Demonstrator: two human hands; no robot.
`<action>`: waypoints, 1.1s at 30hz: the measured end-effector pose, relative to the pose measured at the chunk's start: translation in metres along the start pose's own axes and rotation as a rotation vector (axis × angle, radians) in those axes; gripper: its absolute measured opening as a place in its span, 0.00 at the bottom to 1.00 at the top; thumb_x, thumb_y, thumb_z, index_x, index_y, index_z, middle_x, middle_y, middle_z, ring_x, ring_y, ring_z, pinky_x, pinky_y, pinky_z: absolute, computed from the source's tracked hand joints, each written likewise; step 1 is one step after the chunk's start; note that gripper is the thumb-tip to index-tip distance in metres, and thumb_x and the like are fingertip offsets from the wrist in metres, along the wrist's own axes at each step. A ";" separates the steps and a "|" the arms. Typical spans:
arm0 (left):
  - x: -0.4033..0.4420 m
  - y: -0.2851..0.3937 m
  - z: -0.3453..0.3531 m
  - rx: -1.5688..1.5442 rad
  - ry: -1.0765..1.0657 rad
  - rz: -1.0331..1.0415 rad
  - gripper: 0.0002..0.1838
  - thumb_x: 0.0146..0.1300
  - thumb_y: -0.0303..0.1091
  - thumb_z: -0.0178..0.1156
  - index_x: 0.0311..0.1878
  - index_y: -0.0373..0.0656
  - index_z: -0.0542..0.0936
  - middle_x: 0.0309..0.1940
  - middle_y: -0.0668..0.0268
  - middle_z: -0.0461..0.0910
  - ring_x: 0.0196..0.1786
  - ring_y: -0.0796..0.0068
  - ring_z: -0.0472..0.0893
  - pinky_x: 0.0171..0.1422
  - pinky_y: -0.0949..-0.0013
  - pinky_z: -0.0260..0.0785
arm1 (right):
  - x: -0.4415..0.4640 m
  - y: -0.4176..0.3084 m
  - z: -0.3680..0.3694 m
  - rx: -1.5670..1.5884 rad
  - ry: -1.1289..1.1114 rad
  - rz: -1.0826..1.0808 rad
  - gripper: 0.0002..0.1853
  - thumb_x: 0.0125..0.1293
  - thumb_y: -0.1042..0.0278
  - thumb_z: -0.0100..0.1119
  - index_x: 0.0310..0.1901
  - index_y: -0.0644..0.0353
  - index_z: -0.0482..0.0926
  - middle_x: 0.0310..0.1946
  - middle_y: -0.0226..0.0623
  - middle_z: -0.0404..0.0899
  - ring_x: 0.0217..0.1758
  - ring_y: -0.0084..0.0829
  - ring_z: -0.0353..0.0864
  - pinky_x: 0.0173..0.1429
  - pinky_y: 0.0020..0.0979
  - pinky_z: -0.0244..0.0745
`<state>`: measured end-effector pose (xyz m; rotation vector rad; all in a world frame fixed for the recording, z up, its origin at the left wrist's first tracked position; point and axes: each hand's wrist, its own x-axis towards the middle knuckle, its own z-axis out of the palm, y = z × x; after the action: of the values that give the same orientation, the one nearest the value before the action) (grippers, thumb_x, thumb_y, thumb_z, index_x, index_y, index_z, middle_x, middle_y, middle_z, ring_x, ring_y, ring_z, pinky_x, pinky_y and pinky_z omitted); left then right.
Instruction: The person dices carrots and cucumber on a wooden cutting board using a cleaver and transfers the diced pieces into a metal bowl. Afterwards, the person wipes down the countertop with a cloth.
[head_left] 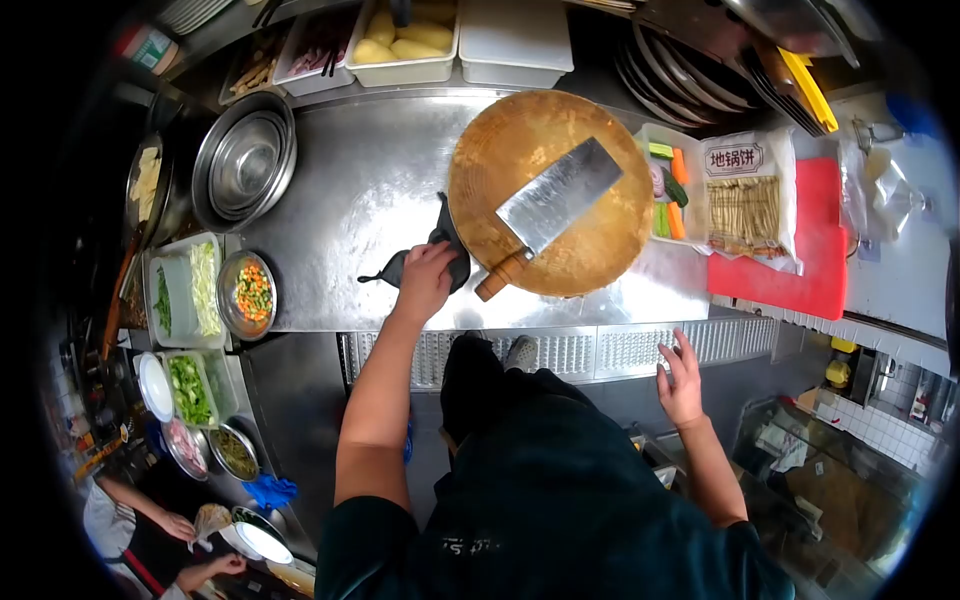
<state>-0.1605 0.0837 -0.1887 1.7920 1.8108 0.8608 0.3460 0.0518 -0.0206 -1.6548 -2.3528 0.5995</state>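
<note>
My left hand point(427, 278) is on a crumpled black cloth point(459, 266) on the steel counter, its fingers bent and closed on the fabric. The cloth lies against the left edge of a round wooden chopping board point(490, 150). On that board a broad cleaver point(565, 195) lies flat, its wooden handle pointing toward me and sticking out past the rim. Off the counter's front edge, my right hand point(682, 382) hangs in the air with fingers spread, holding nothing.
Nested steel bowls point(246, 160) and a bowl of diced vegetables point(247, 293) stand left. Tubs, one with peeled potatoes point(415, 40), line the back. Right are a vegetable tub point(668, 190), a packet of sticks point(745, 205) and a red board point(822, 240). A co-worker's hand point(178, 526) shows lower left.
</note>
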 end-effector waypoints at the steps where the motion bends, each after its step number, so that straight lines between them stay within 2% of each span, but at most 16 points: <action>1: -0.008 0.004 0.009 -0.010 0.011 -0.004 0.24 0.56 0.23 0.62 0.57 0.44 0.88 0.66 0.57 0.84 0.66 0.48 0.77 0.75 0.48 0.68 | -0.004 0.009 -0.002 0.008 0.006 -0.004 0.24 0.63 0.84 0.66 0.62 0.60 0.83 0.77 0.53 0.69 0.70 0.57 0.77 0.71 0.46 0.79; 7: -0.046 0.045 0.046 0.024 0.119 -0.039 0.22 0.60 0.19 0.58 0.58 0.39 0.87 0.63 0.54 0.85 0.64 0.47 0.78 0.73 0.51 0.71 | -0.055 0.056 -0.005 0.033 0.026 -0.027 0.22 0.64 0.84 0.64 0.61 0.62 0.83 0.77 0.55 0.68 0.76 0.58 0.72 0.75 0.48 0.75; 8: -0.050 0.048 0.055 0.042 0.175 -0.030 0.23 0.62 0.19 0.57 0.61 0.38 0.85 0.62 0.54 0.85 0.63 0.47 0.78 0.73 0.53 0.71 | -0.066 0.061 -0.005 0.030 0.019 -0.027 0.22 0.64 0.84 0.64 0.61 0.62 0.83 0.77 0.55 0.68 0.76 0.58 0.72 0.75 0.48 0.75; 11: -0.055 0.064 0.071 -0.049 0.317 -0.186 0.21 0.63 0.21 0.57 0.60 0.33 0.84 0.65 0.50 0.84 0.61 0.44 0.77 0.73 0.51 0.70 | -0.096 0.076 -0.005 0.059 -0.005 0.022 0.22 0.65 0.83 0.64 0.61 0.61 0.84 0.77 0.56 0.68 0.76 0.58 0.72 0.76 0.49 0.74; 12: -0.056 0.071 0.069 -0.071 0.357 -0.281 0.22 0.66 0.22 0.56 0.63 0.32 0.83 0.64 0.47 0.83 0.65 0.47 0.78 0.75 0.53 0.69 | -0.107 0.083 -0.006 0.067 -0.008 0.043 0.22 0.65 0.83 0.64 0.61 0.62 0.84 0.77 0.56 0.68 0.76 0.58 0.72 0.76 0.49 0.74; 15: -0.052 0.090 0.062 -0.680 0.640 -0.621 0.24 0.68 0.22 0.56 0.67 0.33 0.80 0.64 0.46 0.84 0.70 0.52 0.77 0.78 0.54 0.66 | -0.135 0.102 -0.009 0.070 0.009 0.096 0.22 0.65 0.84 0.63 0.62 0.63 0.83 0.78 0.56 0.67 0.76 0.58 0.72 0.76 0.48 0.74; 16: -0.052 0.091 0.058 -0.777 0.636 -0.598 0.29 0.68 0.26 0.61 0.73 0.35 0.76 0.68 0.45 0.81 0.75 0.55 0.75 0.81 0.58 0.64 | -0.145 0.108 -0.011 0.071 0.008 0.130 0.23 0.65 0.84 0.63 0.62 0.63 0.83 0.78 0.56 0.67 0.76 0.58 0.72 0.77 0.48 0.74; 19: -0.043 0.082 0.068 -0.373 0.392 -0.322 0.38 0.64 0.33 0.68 0.77 0.35 0.72 0.75 0.42 0.73 0.78 0.47 0.71 0.83 0.56 0.63 | -0.171 0.118 -0.020 0.055 -0.007 0.193 0.24 0.65 0.85 0.61 0.64 0.63 0.83 0.79 0.55 0.66 0.77 0.58 0.70 0.78 0.47 0.73; 20: -0.043 0.081 0.067 0.019 0.156 -0.240 0.53 0.56 0.41 0.77 0.82 0.34 0.63 0.83 0.39 0.60 0.85 0.39 0.59 0.88 0.48 0.52 | -0.177 0.121 -0.021 0.047 -0.002 0.202 0.24 0.65 0.85 0.61 0.64 0.63 0.82 0.79 0.55 0.65 0.78 0.58 0.70 0.78 0.47 0.73; 23: -0.033 0.100 0.067 0.337 0.074 -0.285 0.64 0.51 0.46 0.83 0.85 0.34 0.56 0.86 0.39 0.52 0.88 0.35 0.46 0.91 0.40 0.39 | -0.197 0.132 -0.021 0.039 0.003 0.261 0.25 0.66 0.85 0.60 0.65 0.63 0.82 0.79 0.55 0.65 0.78 0.57 0.69 0.77 0.46 0.73; 24: -0.030 0.094 0.069 0.303 0.067 -0.306 0.69 0.48 0.49 0.85 0.87 0.35 0.51 0.87 0.41 0.49 0.90 0.38 0.42 0.91 0.37 0.30 | -0.202 0.133 -0.020 0.042 0.003 0.286 0.25 0.66 0.86 0.60 0.65 0.63 0.82 0.79 0.55 0.65 0.79 0.57 0.69 0.77 0.46 0.73; 27: -0.022 0.082 0.070 0.291 0.106 -0.298 0.68 0.51 0.49 0.83 0.87 0.36 0.51 0.86 0.40 0.52 0.90 0.39 0.44 0.91 0.37 0.32 | -0.218 0.129 -0.017 -0.062 0.037 0.270 0.23 0.66 0.87 0.60 0.63 0.63 0.82 0.80 0.53 0.65 0.76 0.54 0.73 0.75 0.43 0.75; 30: -0.006 0.076 0.057 0.218 0.061 -0.317 0.63 0.52 0.48 0.83 0.85 0.37 0.56 0.83 0.43 0.58 0.86 0.40 0.54 0.91 0.37 0.36 | -0.231 0.119 -0.010 -0.105 0.036 0.250 0.23 0.65 0.87 0.60 0.62 0.64 0.82 0.80 0.53 0.65 0.75 0.53 0.75 0.74 0.43 0.75; 33: 0.005 0.048 0.054 0.279 0.144 -0.235 0.57 0.51 0.46 0.83 0.81 0.38 0.63 0.76 0.46 0.67 0.78 0.43 0.64 0.90 0.38 0.41 | -0.234 0.102 -0.001 0.017 0.009 0.310 0.23 0.65 0.88 0.60 0.61 0.64 0.82 0.79 0.53 0.66 0.72 0.53 0.76 0.74 0.42 0.76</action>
<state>-0.0886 0.0931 -0.1921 1.6641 2.2764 0.6873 0.5155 -0.1373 -0.0486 -2.0266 -2.0920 0.6609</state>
